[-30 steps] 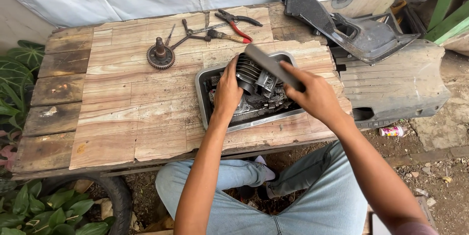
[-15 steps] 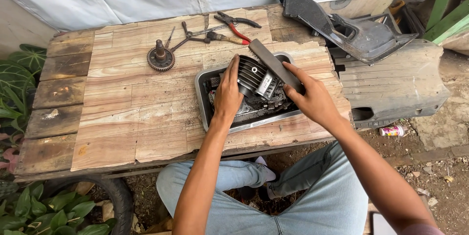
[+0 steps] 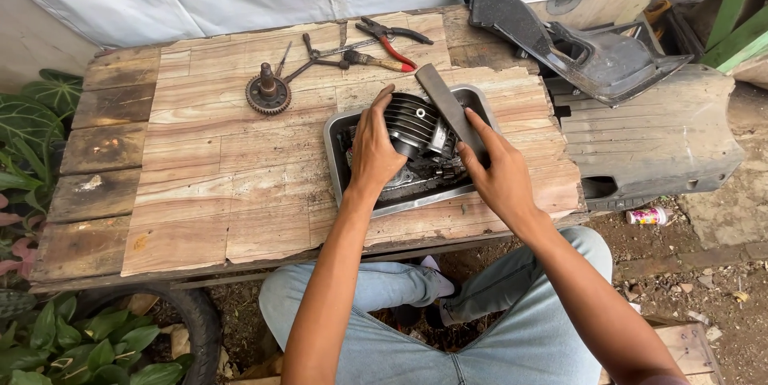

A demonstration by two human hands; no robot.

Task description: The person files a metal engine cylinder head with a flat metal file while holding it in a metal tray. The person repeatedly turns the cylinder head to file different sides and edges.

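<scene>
Your wooden table (image 3: 208,185) carries a metal tray (image 3: 340,173) near its right end, and the finned engine cylinder (image 3: 412,125) sits in that tray. Keep your left hand (image 3: 374,153) pressed on the fins so the cylinder cannot rock (judging by your grip). Your right hand (image 3: 496,173) is closed around a flat dark file (image 3: 448,105); lay it flat across the top.

We see both forearms rising from the bottom of the frame toward its centre. Our left hand (image 3: 374,151) is cupped palm down, fingers curled forward. Our right hand (image 3: 498,171), just right of centre, grips with fingers extended up-left.
</scene>
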